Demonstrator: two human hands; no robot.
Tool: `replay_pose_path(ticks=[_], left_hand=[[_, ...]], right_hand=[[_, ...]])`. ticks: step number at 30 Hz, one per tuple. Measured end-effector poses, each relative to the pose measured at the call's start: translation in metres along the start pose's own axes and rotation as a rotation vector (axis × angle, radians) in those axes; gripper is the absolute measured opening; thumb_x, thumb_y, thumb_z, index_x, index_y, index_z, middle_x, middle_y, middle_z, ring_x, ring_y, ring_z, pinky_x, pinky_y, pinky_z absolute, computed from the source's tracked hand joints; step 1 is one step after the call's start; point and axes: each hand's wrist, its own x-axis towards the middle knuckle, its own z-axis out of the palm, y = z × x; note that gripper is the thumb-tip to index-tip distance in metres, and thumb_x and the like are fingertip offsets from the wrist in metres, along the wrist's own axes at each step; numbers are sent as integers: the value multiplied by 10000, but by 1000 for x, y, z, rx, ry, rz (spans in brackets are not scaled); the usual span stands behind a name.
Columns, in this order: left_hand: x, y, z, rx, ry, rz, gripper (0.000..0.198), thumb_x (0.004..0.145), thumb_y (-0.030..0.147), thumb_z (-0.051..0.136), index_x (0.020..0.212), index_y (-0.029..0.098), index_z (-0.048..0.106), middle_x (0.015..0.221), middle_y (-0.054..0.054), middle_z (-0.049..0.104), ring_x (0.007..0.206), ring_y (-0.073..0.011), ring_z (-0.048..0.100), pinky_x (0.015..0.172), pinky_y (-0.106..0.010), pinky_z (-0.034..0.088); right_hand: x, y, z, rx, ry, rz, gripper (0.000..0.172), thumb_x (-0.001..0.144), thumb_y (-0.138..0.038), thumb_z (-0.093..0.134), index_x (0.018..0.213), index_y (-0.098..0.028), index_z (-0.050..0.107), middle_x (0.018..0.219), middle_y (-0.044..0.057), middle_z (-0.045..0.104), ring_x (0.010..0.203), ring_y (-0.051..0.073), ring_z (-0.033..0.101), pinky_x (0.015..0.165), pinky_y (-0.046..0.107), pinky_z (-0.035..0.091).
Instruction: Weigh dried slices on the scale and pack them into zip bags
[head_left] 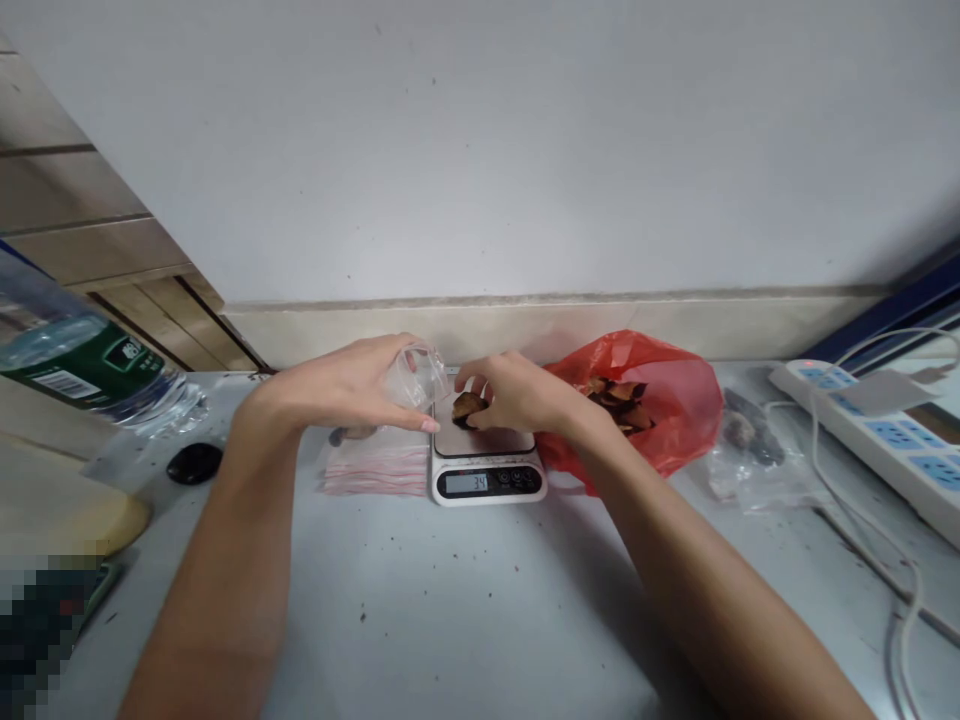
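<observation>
My left hand (352, 385) grips a small clear plastic bag (420, 375), its mouth spread beside the scale. On the pan of the white digital kitchen scale (489, 487) lies a brown, dried-looking piece (468, 408). The fingers of my right hand (517, 390) curl round that piece, touching it. The lit display shows digits like 34; a decimal point is too small to make out. Just right of the scale, a red plastic bag (675, 400) lies open with more brown dried pieces (622, 400) inside. A stack of clear bags with pink edges (375, 470) lies under my left hand.
At the right are a filled clear bag (750, 440), a white power strip (885, 430) and loose white cables (911, 590). A water bottle (90, 360) and a black round lid (194, 463) are at the left. A wall (480, 180) rises behind the table.
</observation>
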Motion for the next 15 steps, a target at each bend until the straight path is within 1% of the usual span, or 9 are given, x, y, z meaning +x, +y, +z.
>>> replay_pose_path(ticks=[3,4,6,8,9,11,12,14,15], left_hand=[[3,2,3,25,-128,-64,725,662,604,788,1287,275,629,1340,-110,712,1163,-336,690,915,-377,559],[3,4,4,29,-151,-66,715,679,592,778,1300,274,621,1359,-110,701,1178,-334,682,939,-385,549],[4,8,4,36,-163,-65,727,696,607,769,1319,268,609,1378,-113,690,1194,-338,673,957,-395,538],[3,12,2,25,-140,-48,785,709,647,756,1370,260,582,1406,-122,673,1212,-342,666,962,-395,534],[2,14,1,11,-122,-29,814,718,662,748,1402,260,565,1423,-121,663,1218,-341,665,959,-391,535],[-2,16,-3,-24,-77,30,830,755,670,723,1464,283,532,1473,-106,633,1234,-334,664,937,-372,545],[-5,17,-5,-36,-52,63,820,778,665,708,1487,299,519,1506,-95,612,1251,-331,659,926,-359,549],[-8,20,-9,-54,-5,112,787,817,648,681,1512,320,511,1542,-80,588,1290,-328,644,913,-338,557],[-10,21,-10,-66,14,126,749,845,631,657,1513,321,520,1527,-78,605,1292,-322,646,911,-334,561]], right_hand=[[-6,2,-10,102,140,39,294,745,-33,745,985,-202,745,931,55,798,796,206,730,723,321,557],[-8,2,-15,166,194,21,292,748,-55,763,1001,-199,741,945,56,798,816,200,734,738,320,566],[-14,2,-23,306,266,-73,271,774,-150,792,1036,-192,739,1000,71,796,891,209,746,788,341,592],[-20,1,-29,387,303,-200,243,839,-218,734,1081,-200,748,1107,84,788,1000,224,745,877,383,602],[-23,0,-32,376,312,-254,248,860,-207,688,1099,-214,756,1168,82,779,1072,233,734,936,408,591],[-28,0,-37,268,303,-321,286,852,-153,637,1082,-249,777,1300,71,744,1242,261,676,1055,463,534],[-30,0,-38,206,286,-339,269,842,-150,649,1046,-256,787,1357,72,720,1317,278,632,1098,486,498],[-33,1,-41,149,254,-368,123,843,-216,707,931,-244,788,1431,92,675,1400,307,567,1132,510,454],[-33,1,-42,169,249,-379,64,856,-273,725,872,-233,772,1436,104,667,1399,312,565,1120,506,460]])
